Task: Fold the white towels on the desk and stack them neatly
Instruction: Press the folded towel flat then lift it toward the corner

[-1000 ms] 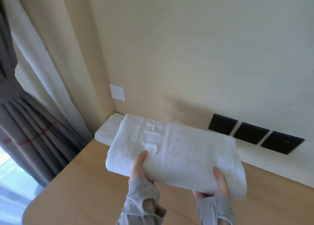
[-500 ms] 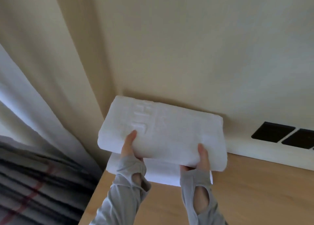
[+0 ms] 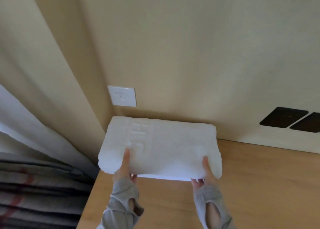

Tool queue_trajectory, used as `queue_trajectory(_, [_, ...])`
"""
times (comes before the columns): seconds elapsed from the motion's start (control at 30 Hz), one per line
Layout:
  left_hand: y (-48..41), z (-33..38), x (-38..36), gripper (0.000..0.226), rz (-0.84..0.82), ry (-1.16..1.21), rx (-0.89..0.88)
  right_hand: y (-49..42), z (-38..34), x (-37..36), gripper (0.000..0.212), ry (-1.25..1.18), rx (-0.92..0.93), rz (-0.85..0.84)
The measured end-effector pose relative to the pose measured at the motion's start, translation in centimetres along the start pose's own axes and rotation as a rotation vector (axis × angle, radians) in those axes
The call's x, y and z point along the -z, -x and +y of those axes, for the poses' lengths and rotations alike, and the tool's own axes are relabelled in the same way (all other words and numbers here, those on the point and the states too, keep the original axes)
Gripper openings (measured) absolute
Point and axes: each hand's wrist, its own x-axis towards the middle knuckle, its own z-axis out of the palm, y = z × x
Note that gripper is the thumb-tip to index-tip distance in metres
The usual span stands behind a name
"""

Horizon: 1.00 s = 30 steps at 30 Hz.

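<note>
Both hands, left (image 3: 125, 170) and right (image 3: 206, 172), pinch the folded towel (image 3: 161, 145) by its near edge, thumbs on top, fingers beneath, at lower centre over the desk (image 3: 251, 185) corner.

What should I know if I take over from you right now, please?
Left hand: grips the folded towel at its near left edge, thumb on top.
Right hand: grips its near right edge the same way.
Towel: folded, over the desk's far left corner by the wall; a thin white edge of a lower towel shows beneath.
Done: this towel folded.
Left: release, square the stack. No other towels in view.
</note>
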Motion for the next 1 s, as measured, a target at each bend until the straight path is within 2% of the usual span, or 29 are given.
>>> queue_trajectory(0.1, [-1.4, 3.2, 3.4, 0.089, 0.143, -0.213, -0.146, 0.4, -2.6, 0.7, 0.050, 0.097, -0.028, -0.109])
queue_trajectory(0.17, [-2.1, 6.1, 4.5, 0.086, 0.071, -0.384, -0.162, -0.2, -4.8, 1.3, 0.051, 0.226, -0.117, -0.130])
queue_trajectory(0.27, [-2.9, 9.5, 3.1, 0.074, -0.038, -0.720, -0.132, -1.2, -6.7, 0.5, 0.056, 0.573, -0.160, -0.170])
queue_trajectory(0.33, [-3.0, 10.4, 1.6, 0.077, -0.093, -0.911, -0.151, -1.6, -7.0, 0.0, 0.060, 0.697, -0.182, -0.219])
queue_trajectory(0.43, [-3.3, 10.1, -0.1, 0.082, -0.107, -0.974, -0.138, -2.7, -7.3, 0.0, 0.067, 0.672, -0.196, -0.202])
queue_trajectory(0.5, [-3.4, 9.8, -0.4, 0.080, -0.086, -0.986, -0.151, -3.0, -7.4, -0.3, 0.064, 0.665, -0.175, -0.187])
queue_trajectory(0.57, [-3.5, 9.7, -0.1, 0.079, -0.076, -0.988, -0.152, -3.3, -7.4, -0.7, 0.066, 0.681, -0.104, -0.233])
queue_trajectory(0.67, [-3.9, 9.4, 0.4, 0.076, -0.074, -0.996, -0.182, -4.1, -7.3, -0.7, 0.089, 0.697, 0.067, -0.246])
queue_trajectory(0.7, [-4.0, 9.3, 0.5, 0.074, -0.076, -0.997, -0.203, -4.5, -7.1, -0.5, 0.088, 0.715, 0.104, -0.228])
queue_trajectory(0.9, [-4.5, 8.7, -0.6, 0.067, -0.077, -1.114, -0.316, -6.4, -6.0, -0.1, 0.021, 0.940, 0.062, -0.035])
queue_trajectory(1.0, [-4.7, 8.6, -0.7, 0.064, -0.067, -1.108, -0.324, -6.3, -6.8, -2.0, 0.021, 0.925, 0.050, -0.096])
